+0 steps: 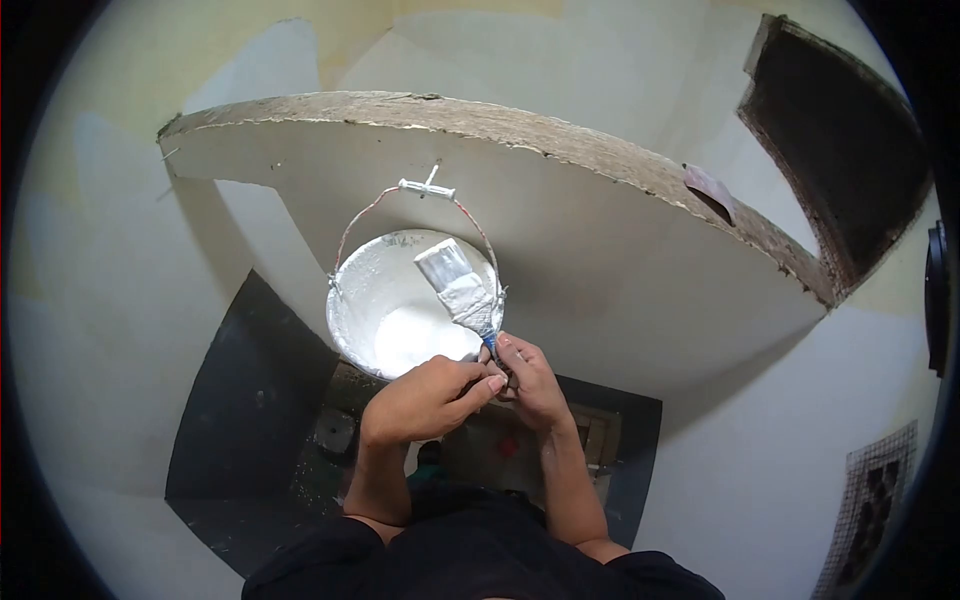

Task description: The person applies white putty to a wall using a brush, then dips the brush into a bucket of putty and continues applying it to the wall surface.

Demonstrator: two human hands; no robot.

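A paintbrush coated in white paint points up and to the left, over the right part of a bucket. My right hand is closed on its handle, near the blue part. Close against it, my left hand has its fingers pinched together at the lower end of the handle; whether they grip the handle or something small is hidden. The white bucket holds white paint and hangs by its wire handle from a hook on the wall.
Behind the bucket runs a pale wall with a rough ledge, on which a curled scrap lies at the right. A dark opening is at the upper right, a grille at the lower right. The floor shows far below.
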